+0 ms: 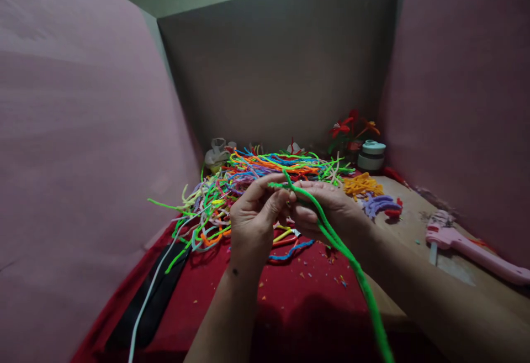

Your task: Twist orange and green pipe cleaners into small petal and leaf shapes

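Note:
Bright green pipe cleaners (342, 246) are pinched between my two hands over the near side of the table. My left hand (259, 214) has thumb and fingers closed on their short far end, where the strands look twisted. Close beside it, my right hand (325, 205) grips the same strands a little further along. From there the long ends run down toward the lower right and out of the picture. How many strands there are I cannot tell for sure. Behind my hands lies a large loose pile of coloured pipe cleaners (273, 159).
A red cloth (232, 296) with scraps covers the table. At right lie a pink glue gun (467, 244), orange pieces (363, 185) and purple pieces (380, 204). A lidded jar (371, 156) and red flowers (342, 126) stand behind. A black strip (143, 302) and white cord (149, 291) lie left.

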Demonstrator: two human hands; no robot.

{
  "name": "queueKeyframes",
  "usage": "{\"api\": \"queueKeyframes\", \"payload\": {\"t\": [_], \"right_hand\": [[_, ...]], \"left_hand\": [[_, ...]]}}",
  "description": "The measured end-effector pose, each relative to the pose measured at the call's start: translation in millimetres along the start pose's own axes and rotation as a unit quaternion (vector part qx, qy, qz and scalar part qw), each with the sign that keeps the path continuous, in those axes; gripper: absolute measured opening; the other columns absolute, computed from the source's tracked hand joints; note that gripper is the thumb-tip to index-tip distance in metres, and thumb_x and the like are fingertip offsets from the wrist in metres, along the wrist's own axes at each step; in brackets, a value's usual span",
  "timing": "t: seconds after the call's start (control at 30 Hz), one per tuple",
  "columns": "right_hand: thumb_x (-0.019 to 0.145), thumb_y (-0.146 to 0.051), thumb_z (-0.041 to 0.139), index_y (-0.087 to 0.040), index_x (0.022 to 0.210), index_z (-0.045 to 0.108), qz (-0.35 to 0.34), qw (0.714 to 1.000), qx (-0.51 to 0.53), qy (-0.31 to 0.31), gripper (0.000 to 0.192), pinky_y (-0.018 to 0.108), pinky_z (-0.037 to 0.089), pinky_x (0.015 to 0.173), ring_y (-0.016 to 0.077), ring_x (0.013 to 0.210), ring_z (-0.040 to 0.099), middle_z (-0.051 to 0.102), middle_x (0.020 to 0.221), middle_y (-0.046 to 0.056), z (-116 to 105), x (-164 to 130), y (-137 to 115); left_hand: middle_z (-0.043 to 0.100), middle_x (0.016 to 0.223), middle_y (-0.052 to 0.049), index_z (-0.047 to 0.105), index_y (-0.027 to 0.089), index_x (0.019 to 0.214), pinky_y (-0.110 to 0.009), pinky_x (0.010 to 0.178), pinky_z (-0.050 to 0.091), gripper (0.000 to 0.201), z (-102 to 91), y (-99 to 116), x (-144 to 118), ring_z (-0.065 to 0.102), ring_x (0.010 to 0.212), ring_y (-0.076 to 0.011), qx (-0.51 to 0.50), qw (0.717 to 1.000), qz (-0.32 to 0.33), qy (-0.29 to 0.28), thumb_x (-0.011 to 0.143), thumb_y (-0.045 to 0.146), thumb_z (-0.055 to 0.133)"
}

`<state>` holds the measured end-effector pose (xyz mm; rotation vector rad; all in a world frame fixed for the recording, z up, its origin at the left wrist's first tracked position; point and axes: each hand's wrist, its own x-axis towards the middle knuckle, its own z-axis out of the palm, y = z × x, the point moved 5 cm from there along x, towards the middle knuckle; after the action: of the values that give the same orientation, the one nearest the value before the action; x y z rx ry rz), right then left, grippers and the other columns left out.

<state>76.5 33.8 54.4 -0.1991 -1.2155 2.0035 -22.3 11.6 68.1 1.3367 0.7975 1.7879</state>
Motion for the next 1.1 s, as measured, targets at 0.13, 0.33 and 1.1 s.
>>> {"api": "queueKeyframes", "payload": {"t": [0.13, 0.33, 1.1], "right_hand": [[0.082, -0.030, 0.053, -0.016, 0.075, 0.055, 0.053, 0.997, 0.043, -0.026, 0.015, 0.015, 0.022, 0.030, 0.0038, 0.033, 0.022, 0.035, 0.043, -0.009, -2, -4, 11], [0.083, -0.028, 0.049, -0.017, 0.076, 0.055, 0.092, 0.991, 0.093, -0.016, 0.014, 0.015, 0.020, 0.027, 0.0049, 0.032, 0.015, 0.024, 0.040, -0.011, -7, -7, 18], [0.073, -0.020, 0.058, -0.014, 0.065, 0.057, -0.077, 0.909, -0.379, 0.157, 0.010, 0.018, 0.021, 0.038, 0.0035, 0.042, 0.030, 0.042, 0.049, -0.006, -5, -25, -8]], "left_hand": [[0.056, 0.056, 0.003, 0.065, 0.019, 0.076, -0.019, 0.045, 0.040, 0.004, -1.8, -1, -1, 0.049, 0.048, -0.0076, 0.031, 0.999, 0.013, 0.002, 0.072, 0.021, 0.067], [0.054, 0.053, 0.002, 0.061, 0.017, 0.072, -0.019, 0.042, 0.037, 0.007, -3.6, -10, 1, 0.045, 0.044, -0.0072, 0.018, 0.998, -0.054, -0.020, 0.072, 0.023, 0.066], [0.047, 0.050, 0.003, 0.061, 0.015, 0.066, -0.019, 0.040, 0.026, 0.005, -18.3, -26, 1, 0.035, 0.040, -0.0047, 0.018, 0.954, -0.247, -0.168, 0.067, 0.018, 0.063]]}}
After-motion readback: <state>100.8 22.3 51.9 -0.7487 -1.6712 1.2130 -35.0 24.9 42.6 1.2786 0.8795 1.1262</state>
